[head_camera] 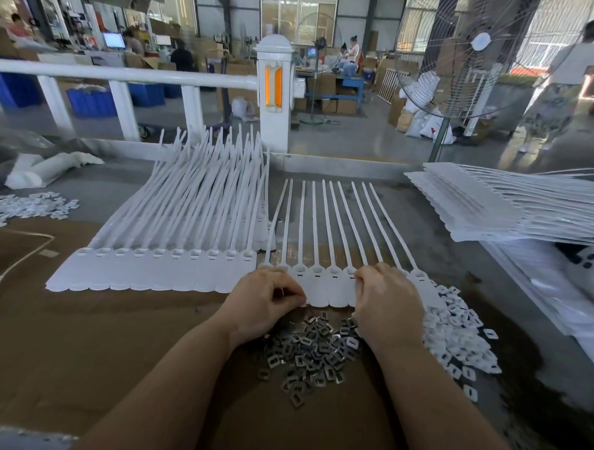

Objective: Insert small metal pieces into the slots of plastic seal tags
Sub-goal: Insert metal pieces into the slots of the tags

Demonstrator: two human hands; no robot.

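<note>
Seal tags [323, 287] at cardboard edge, both hands curled on them (contents unclear), metal pieces [312, 351] beneath.

Two hands [268, 300]; ten tags [320, 287] in the near row (perhaps); three tag stacks [172, 253]; metal pieces [310, 354] uncountable.

The scene is lit brightly and evenly by daylight admitted through the large windows [298, 10] at the top of the frame, where the panes are washed out by glare. Only soft, faint shadows are cast beneath the forearms on the cardboard [79, 351] in the lower half. Straight lines are bowed by wide-angle distortion towards the edges, and the lower right corner and the distant background are rendered blurred.
</note>
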